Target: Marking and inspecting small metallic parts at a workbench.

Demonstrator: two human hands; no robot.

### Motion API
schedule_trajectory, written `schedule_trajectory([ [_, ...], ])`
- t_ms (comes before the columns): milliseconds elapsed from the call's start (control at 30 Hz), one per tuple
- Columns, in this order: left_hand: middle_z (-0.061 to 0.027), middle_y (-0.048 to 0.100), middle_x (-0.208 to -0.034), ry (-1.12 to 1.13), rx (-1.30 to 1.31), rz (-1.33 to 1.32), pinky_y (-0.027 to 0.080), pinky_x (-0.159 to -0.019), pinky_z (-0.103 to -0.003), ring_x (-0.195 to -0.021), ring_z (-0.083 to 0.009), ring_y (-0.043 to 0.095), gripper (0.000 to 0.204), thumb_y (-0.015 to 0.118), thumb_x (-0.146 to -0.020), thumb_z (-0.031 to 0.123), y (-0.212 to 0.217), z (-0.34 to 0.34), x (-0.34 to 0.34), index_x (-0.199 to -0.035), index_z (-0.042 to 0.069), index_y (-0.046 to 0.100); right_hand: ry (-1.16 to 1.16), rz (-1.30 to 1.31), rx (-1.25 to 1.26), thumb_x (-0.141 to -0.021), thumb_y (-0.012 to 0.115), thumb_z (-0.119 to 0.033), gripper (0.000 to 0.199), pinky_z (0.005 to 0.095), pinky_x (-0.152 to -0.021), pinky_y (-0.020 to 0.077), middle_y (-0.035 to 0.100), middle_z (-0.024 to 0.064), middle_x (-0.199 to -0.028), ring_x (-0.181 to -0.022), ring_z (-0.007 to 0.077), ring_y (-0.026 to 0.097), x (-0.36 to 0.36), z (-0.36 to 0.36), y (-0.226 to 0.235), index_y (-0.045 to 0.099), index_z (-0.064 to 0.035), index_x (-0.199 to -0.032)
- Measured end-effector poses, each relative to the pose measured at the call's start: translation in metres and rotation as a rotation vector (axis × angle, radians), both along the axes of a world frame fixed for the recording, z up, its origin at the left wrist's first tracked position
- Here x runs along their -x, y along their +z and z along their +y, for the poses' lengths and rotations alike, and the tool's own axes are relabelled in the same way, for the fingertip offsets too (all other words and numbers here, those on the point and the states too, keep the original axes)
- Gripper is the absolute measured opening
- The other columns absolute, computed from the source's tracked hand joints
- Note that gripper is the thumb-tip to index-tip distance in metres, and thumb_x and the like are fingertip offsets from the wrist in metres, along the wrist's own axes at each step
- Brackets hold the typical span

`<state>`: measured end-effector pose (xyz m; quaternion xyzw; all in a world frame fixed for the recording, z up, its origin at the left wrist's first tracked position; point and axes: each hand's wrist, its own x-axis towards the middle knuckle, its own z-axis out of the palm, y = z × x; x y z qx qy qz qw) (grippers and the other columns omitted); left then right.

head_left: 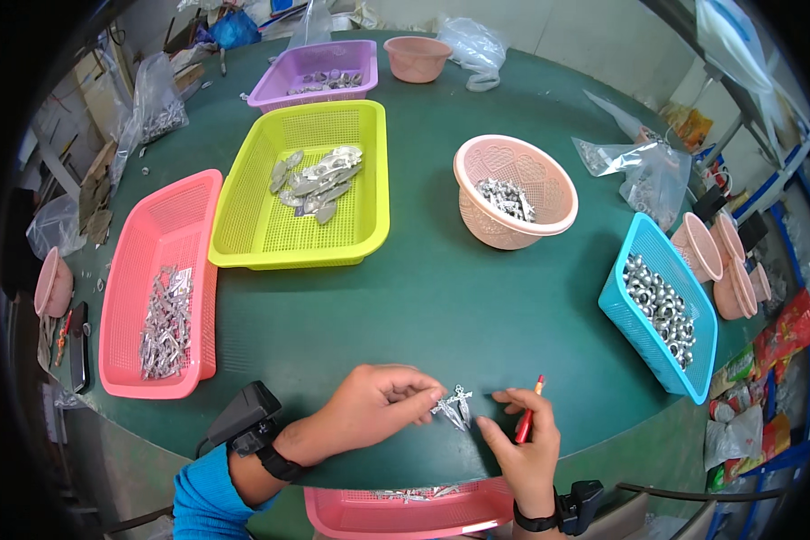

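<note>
My left hand (382, 409) reaches in over the near edge of the green table, thumb and forefinger closed on the end of a small silver metal casting (452, 408). The casting looks cross-shaped with slim tapering arms; whether it is one piece or two touching, I cannot tell. To its right is my right hand (526, 445), thumb and forefinger spread apart near the casting. A slim red tool (525, 425) with a light tip lies gripped in that hand's other fingers, its tip pointing away from me. Its exact kind is unclear.
A pink basket (112, 333) of silver castings stands left, beside a lime-green basket (378, 216) of flat grey pieces. A round peach basket (504, 236) and a blue basket (616, 306) of rounded metal parts stand right. Below the table edge sits another pink basket (405, 522).
</note>
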<state>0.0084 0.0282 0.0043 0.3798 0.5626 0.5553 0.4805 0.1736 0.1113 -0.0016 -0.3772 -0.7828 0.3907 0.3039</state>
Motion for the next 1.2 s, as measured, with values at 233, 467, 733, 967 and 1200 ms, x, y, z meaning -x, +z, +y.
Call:
schedule_trajectory([
  [233,-0.0047,0.054,-0.062,0.132,-0.069,0.208,0.042,-0.051,-0.019,-0.057,-0.0076,0.052,0.011,0.052,-0.073,0.008,0.011,-0.002,0.005,-0.078,-0.001,0.056,0.106,-0.138,-0.188,-0.061,0.061,-0.006,0.03,0.0302,-0.06,0.0392,0.053,0.0062,-0.073,-0.067,0.0218,0.048,0.016,-0.007,0.001,0.049,-0.0048,-0.088],
  [467,-0.0028,0.051,-0.065,1.246,-0.289,0.666,0.036,-0.053,-0.018,-0.056,-0.0074,0.045,0.013,0.046,-0.077,0.008,0.067,-0.08,0.05,-0.077,-0.002,0.054,0.212,-0.057,-0.105,-0.061,0.058,-0.005,0.022,0.0291,-0.057,0.0409,0.053,0.0072,-0.068,-0.063,0.0209,0.051,0.003,0.016,0.027,0.05,-0.0044,-0.082],
  [733,-0.0071,0.052,-0.062,1.15,-0.072,1.168,0.037,-0.055,-0.022,-0.057,-0.0117,0.049,0.014,0.046,-0.076,0.006,0.05,-0.139,0.057,-0.069,-0.004,0.052,-0.022,0.158,-0.489,-0.066,0.056,-0.004,0.021,0.0231,-0.054,0.0403,0.052,0.0087,-0.066,-0.056,0.0149,0.049,0.051,0.1,0.131,0.048,-0.0009,-0.085],
  [967,-0.0162,0.053,-0.06,0.4,0.568,0.756,0.038,-0.044,-0.032,-0.051,-0.0269,0.052,0.021,0.055,-0.07,0.019,-0.006,-0.184,-0.052,-0.076,-0.001,0.052,0.089,0.086,-0.07,-0.08,0.04,-0.006,0.009,0.0213,-0.051,0.0401,0.054,0.009,-0.061,-0.056,0.0111,0.052,-0.027,0.056,0.08,0.046,0.0002,-0.082],
  [1200,-0.006,0.053,-0.084,0.11,0.54,-0.083,0.038,-0.071,-0.026,-0.079,-0.0126,0.048,0.034,0.048,-0.063,0.006,-0.057,-0.157,-0.047,-0.095,-0.003,0.05,-0.05,0.026,-0.01,-0.082,0.036,-0.009,0.012,0.0203,-0.044,0.0374,0.054,0.0079,-0.057,-0.048,0.0101,0.048,-0.122,0.045,0.027,0.043,-0.0003,-0.083],
])
